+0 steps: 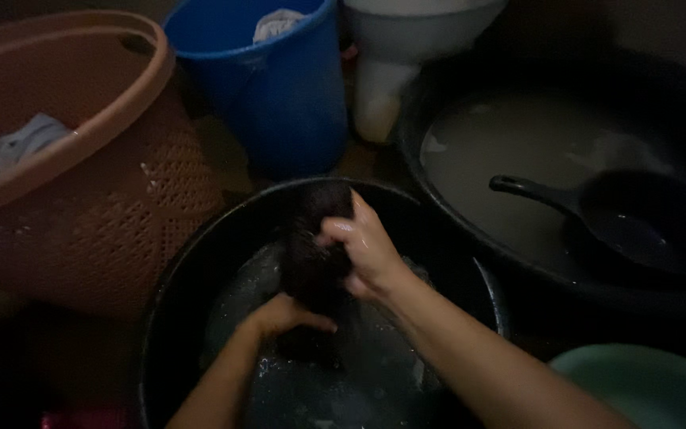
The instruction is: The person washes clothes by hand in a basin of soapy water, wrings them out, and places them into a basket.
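Observation:
A dark wet garment (315, 238) hangs stretched over a black wash basin (176, 286) holding soapy water. My right hand (363, 250) grips its upper part, lifted above the water. Lower down, my left hand (283, 315) clutches the garment's bottom end just at the suds. Both hands are closed on the cloth, one above the other.
An orange-brown laundry basket (105, 199) with a pale cloth (13, 151) stands at the left. A blue bucket (279, 87) with a white cloth sits behind. At the right a large black tub (454, 103) of cloudy water holds a dark scoop (629, 218). A green basin (645, 385) peeks in bottom right.

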